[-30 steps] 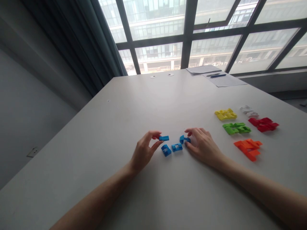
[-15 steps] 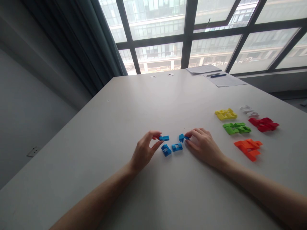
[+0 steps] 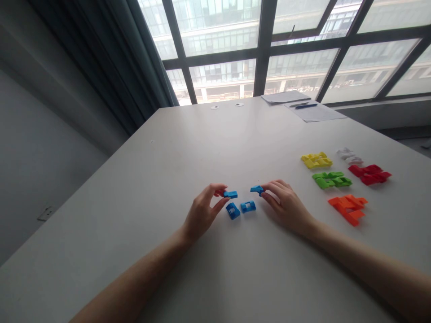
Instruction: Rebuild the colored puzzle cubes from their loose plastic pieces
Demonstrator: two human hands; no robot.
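Note:
Between thumb and fingers, my left hand point(image 3: 203, 208) pinches a small flat blue plastic piece point(image 3: 230, 194). Across a gap to the right, my right hand point(image 3: 284, 202) is closed on an angular blue plastic piece point(image 3: 256, 189), which points left toward the other. Two more blue pieces rest on the table just below the gap. One of them, a tilted blue block with an opening point(image 3: 233, 211), lies near my left thumb. Beside it, to the right, sits a blue piece with a square notch point(image 3: 248, 206). Neither hand touches these two.
Grouped at the right of the white table point(image 3: 188, 148) are yellow pieces point(image 3: 316, 160), white pieces point(image 3: 349, 155), green pieces point(image 3: 332, 180), red pieces point(image 3: 369, 174) and orange pieces point(image 3: 348, 208). Papers point(image 3: 318, 114) with a pen point(image 3: 306, 106) lie at the far edge by the window.
My right hand has turned its blue piece, so it now lies more level and slightly higher, its end pointing left. The left hand and the two loose blue pieces hold their places.

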